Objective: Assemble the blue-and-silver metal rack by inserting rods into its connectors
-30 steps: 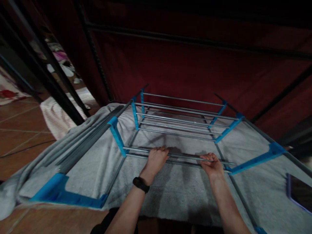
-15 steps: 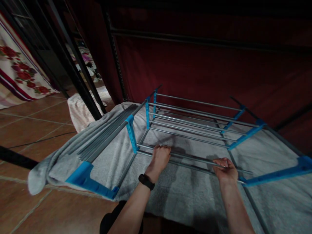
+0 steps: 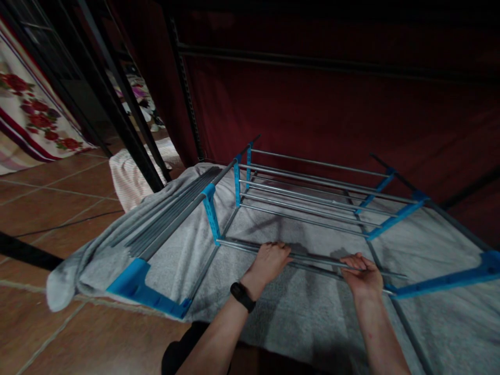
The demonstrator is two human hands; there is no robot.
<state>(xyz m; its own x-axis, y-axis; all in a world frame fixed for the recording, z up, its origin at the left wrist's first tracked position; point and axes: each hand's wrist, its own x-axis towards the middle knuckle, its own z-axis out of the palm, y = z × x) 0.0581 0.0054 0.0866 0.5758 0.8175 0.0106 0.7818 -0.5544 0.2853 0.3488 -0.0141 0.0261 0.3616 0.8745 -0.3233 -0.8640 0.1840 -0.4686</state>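
Left hand (image 3: 270, 260) curled over the nearest rods (image 3: 312, 256) of the rack (image 3: 304, 203), fingers (image 3: 282, 250) hooked around the metal, a dark watch (image 3: 242, 296) on the wrist. Right hand (image 3: 362, 273) further right on the same rods, fingers clenched around them close to a blue bracket (image 3: 441, 282). Rack lying flat on a grey towel (image 3: 273, 312), grey rods running left to right in tiers, linked by blue plastic brackets at both ends. Loose bundle of grey tubes (image 3: 172, 219) resting along the left side of the towel, just beside the rack's left rail. Another blue corner piece (image 3: 144, 289) at the near left edge of the towel. Towel spread over a tiled floor (image 3: 58, 208). Dark red curtain (image 3: 332, 109) hanging close behind, at the far side. Black poles (image 3: 117, 104) slanting up at the far left, a floral cloth (image 3: 23, 114) beyond them.
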